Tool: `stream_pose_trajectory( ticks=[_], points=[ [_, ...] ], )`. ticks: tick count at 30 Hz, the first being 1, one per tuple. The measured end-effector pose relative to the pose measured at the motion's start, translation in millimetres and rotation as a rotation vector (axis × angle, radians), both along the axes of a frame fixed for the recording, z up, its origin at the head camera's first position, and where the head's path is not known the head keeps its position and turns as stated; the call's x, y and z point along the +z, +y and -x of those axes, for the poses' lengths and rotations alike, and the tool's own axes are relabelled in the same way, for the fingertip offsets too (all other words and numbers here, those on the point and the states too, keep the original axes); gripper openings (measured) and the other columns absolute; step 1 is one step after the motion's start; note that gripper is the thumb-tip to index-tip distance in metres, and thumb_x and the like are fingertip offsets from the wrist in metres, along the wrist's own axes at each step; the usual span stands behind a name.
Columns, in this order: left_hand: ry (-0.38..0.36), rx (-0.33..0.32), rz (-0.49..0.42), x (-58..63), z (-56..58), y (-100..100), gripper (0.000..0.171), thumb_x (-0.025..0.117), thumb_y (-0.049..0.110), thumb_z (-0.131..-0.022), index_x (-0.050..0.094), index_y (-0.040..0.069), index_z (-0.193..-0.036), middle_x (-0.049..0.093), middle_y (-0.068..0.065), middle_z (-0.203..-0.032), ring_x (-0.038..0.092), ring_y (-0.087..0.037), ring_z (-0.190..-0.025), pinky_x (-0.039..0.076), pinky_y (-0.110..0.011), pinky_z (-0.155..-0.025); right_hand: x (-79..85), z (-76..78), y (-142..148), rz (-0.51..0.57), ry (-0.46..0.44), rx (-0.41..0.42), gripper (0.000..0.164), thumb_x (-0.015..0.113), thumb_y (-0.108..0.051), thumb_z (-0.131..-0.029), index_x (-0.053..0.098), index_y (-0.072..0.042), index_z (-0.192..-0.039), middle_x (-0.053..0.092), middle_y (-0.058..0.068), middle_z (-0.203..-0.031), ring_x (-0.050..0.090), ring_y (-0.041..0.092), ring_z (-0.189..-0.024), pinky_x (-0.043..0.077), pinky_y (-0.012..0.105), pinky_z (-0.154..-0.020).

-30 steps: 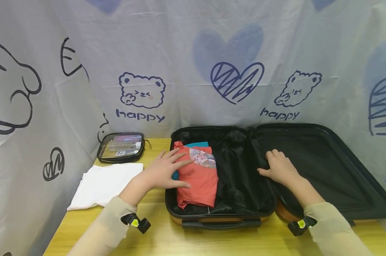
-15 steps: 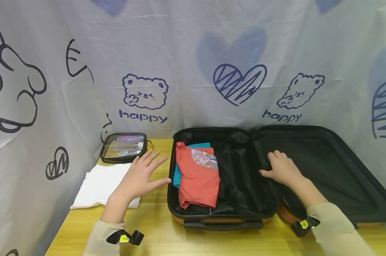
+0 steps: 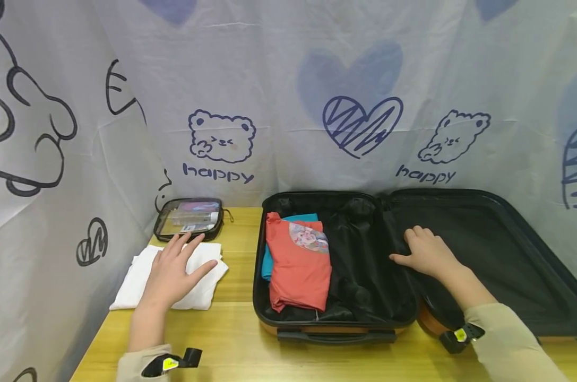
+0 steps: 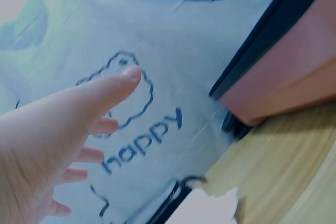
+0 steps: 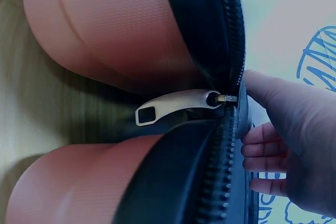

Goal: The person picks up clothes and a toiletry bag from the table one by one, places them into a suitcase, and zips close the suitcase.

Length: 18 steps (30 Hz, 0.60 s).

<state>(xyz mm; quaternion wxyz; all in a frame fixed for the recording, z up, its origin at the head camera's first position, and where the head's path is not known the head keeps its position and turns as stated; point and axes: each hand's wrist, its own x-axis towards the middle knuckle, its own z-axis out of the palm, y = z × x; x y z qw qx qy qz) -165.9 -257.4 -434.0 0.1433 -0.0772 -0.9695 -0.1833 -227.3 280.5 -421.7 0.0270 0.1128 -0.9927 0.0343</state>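
My left hand (image 3: 171, 278) hovers over a folded white cloth (image 3: 130, 286) at the table's left, its fingers spread and holding nothing. In the left wrist view that cloth (image 4: 202, 208) shows below the outstretched thumb. My right hand (image 3: 429, 257) rests loosely at the seam between the two halves of an open black-lined suitcase (image 3: 360, 265). The right wrist view has its relaxed fingers (image 5: 268, 148) beside the zipped edge, near a zipper pull (image 5: 176, 106). Inside the suitcase's left side lies a folded coral shirt (image 3: 300, 276), over a teal folded garment (image 3: 267, 263).
Behind the white cloth sits a clear, black-edged pouch (image 3: 190, 220) with bottles inside. The suitcase's other half (image 3: 498, 265) lies flat to the right. A carry handle (image 3: 336, 336) faces the table's front. A printed curtain (image 3: 288, 79) encloses the back and left.
My left hand has moved left, away from the coral shirt to above the white cloth. My right hand stays at the suitcase seam. The head view has shifted slightly.
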Motion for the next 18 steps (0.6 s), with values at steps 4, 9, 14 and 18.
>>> stream_pose_trajectory(
  ticks=[4, 9, 14, 18],
  points=[
    [0.014, 0.084, -0.019, -8.6, -0.1, -10, 0.074, 0.055, 0.062, -0.09, 0.042, 0.017, -0.147, 0.035, -0.023, -0.153, 0.024, -0.048, -0.143, 0.019, -0.074, -0.107, 1.8, -0.6, 0, 0.0, -0.007, -0.003, 0.055, 0.071, -0.051, -0.081, 0.057, 0.001, -0.097, 0.053, 0.012, -0.088, 0.049, 0.029, -0.081, 0.044, 0.048, -0.069],
    [-0.008, 0.168, -0.051, -17.6, 0.8, -20, 0.076, 0.052, 0.063, -0.091, 0.041, 0.015, -0.148, 0.034, -0.025, -0.153, 0.025, -0.048, -0.141, 0.02, -0.076, -0.104, 2.7, -1.6, -1, 0.012, -0.003, -0.005, 0.055, 0.071, -0.05, -0.081, 0.057, 0.001, -0.097, 0.053, 0.012, -0.088, 0.049, 0.028, -0.08, 0.044, 0.047, -0.068],
    [-0.041, 0.254, -0.089, -26.7, 2.7, -29, 0.075, 0.049, 0.062, -0.093, 0.04, 0.012, -0.148, 0.033, -0.026, -0.152, 0.023, -0.051, -0.141, 0.019, -0.076, -0.104, 1.2, -2.1, -1, 0.027, 0.004, -0.011, 0.055, 0.071, -0.049, -0.081, 0.057, 0.001, -0.097, 0.053, 0.013, -0.088, 0.049, 0.029, -0.082, 0.044, 0.047, -0.069],
    [-0.094, 0.341, -0.134, -38.2, 5.9, -39, 0.075, 0.045, 0.062, -0.094, 0.037, 0.011, -0.149, 0.03, -0.026, -0.154, 0.018, -0.051, -0.143, 0.017, -0.075, -0.106, 0.8, -1.7, -1, 0.038, 0.007, -0.022, 0.055, 0.072, -0.048, -0.081, 0.057, 0.001, -0.098, 0.053, 0.013, -0.089, 0.049, 0.029, -0.082, 0.044, 0.047, -0.07]
  ],
)
